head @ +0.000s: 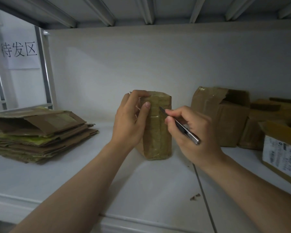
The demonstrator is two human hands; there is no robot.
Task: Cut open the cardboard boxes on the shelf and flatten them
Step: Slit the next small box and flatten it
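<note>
Both forearms reach in from the bottom edge over the white shelf [158, 182], and they meet at a small box [158, 140] standing on end at the middle of the shelf, well clear of the back wall. Its long axis is upright, and a tape seam runs top to bottom down the face turned toward the camera.

The left hand [131, 121] grips the small box from its left side. The fingers curl over the top edge and the thumb presses flat on the front face, just left of the seam. The right hand [191, 130] is closed round a utility knife [180, 126], held like a pen. The handle slants down and to the right, and the blade points up and to the left. The tip appears to touch the taped face on the upper part of the seam, very near the left thumb.

So the cut line lies straight below the tip, along the upright axis. A downward pull would likely follow the seam toward the shelf and away from the thumb. A slip to the left would run toward the thumb instead.

A stack of flattened cardboard [40, 137] lies at the left end of the shelf, so part of the job looks done. More brown boxes [225, 118] wait at the right end, one with a torn-open flap, beside a labelled box [282, 157] at the frame edge. Small cardboard scraps [195, 197] lie near the front lip.
</note>
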